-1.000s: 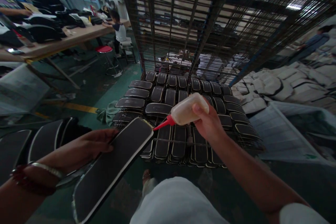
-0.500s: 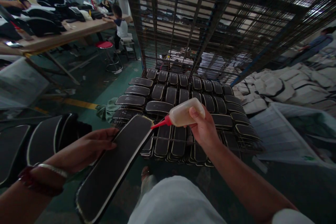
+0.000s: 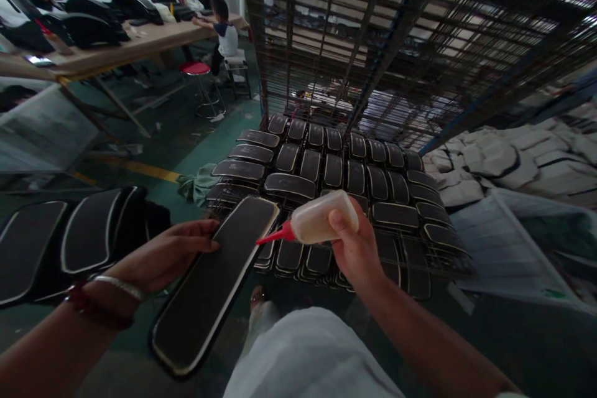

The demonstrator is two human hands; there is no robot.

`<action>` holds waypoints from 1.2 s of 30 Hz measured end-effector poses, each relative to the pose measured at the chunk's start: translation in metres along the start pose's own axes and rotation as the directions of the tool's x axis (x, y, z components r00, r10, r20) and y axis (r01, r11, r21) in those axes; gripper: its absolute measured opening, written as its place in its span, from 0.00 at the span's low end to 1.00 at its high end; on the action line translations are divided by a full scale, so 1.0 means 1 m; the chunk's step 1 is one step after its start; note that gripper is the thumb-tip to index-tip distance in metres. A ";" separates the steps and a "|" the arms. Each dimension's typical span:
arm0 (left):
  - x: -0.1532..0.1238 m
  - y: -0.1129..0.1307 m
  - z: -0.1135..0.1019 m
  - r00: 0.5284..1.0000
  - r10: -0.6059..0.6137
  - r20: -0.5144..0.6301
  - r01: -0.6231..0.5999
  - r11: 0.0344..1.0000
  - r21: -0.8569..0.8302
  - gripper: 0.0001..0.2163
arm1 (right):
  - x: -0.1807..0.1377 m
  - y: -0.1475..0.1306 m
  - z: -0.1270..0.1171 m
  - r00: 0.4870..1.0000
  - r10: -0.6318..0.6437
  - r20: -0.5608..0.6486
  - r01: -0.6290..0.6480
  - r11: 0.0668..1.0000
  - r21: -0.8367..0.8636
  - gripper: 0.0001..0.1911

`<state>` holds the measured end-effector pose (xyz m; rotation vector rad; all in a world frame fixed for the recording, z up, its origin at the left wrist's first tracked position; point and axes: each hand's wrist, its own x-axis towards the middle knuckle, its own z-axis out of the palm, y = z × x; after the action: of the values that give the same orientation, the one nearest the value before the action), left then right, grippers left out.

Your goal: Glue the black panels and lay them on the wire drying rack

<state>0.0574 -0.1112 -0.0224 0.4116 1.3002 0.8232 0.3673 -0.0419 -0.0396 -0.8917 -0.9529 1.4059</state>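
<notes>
My left hand [image 3: 184,249] grips the left edge of a long dark padded panel [image 3: 217,280] with rounded corners and a pale line along its border. The panel slants from lower left to upper right in front of me. In my right hand [image 3: 357,239] is a translucent squeeze bottle [image 3: 321,217] with a red nozzle, tilted to the left. The nozzle tip is at the panel's right edge, a little below its upper end. The bottle holds a yellowish content, and my fingers behind it are partly hidden.
Ahead, a wire rack [image 3: 321,62] bears many similar dark panels [image 3: 289,185] in stacks. More dark panels [image 3: 91,230] lie at left. A workbench [image 3: 153,37], a red stool [image 3: 194,68] and a seated person [image 3: 227,34] are farther back. White bins [image 3: 508,249] and pale pieces [image 3: 489,155] stand at right.
The nozzle tip has moved down along the panel's right edge, away from its upper corner. My left hand still grips the panel. The whole view has shifted slightly.
</notes>
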 end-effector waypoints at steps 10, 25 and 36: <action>0.006 -0.014 -0.005 0.999 0.025 -0.041 -0.028 0.998 -0.060 0.23 | -0.023 0.016 -0.011 0.987 0.058 0.147 -0.043 0.994 -0.104 0.32; -0.001 -0.026 -0.002 0.989 0.035 -0.145 -0.059 0.985 -0.162 0.16 | -0.057 0.018 -0.011 0.902 0.123 0.413 -0.122 0.992 -0.029 0.31; -0.008 -0.034 -0.006 0.939 0.063 -0.338 -0.158 0.952 -0.262 0.14 | -0.075 0.021 -0.005 0.895 0.229 0.383 -0.242 0.970 -0.014 0.31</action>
<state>0.0616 -0.1403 -0.0419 0.1200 1.4431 1.1967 0.3674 -0.1164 -0.0617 -0.7366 -1.1343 1.8464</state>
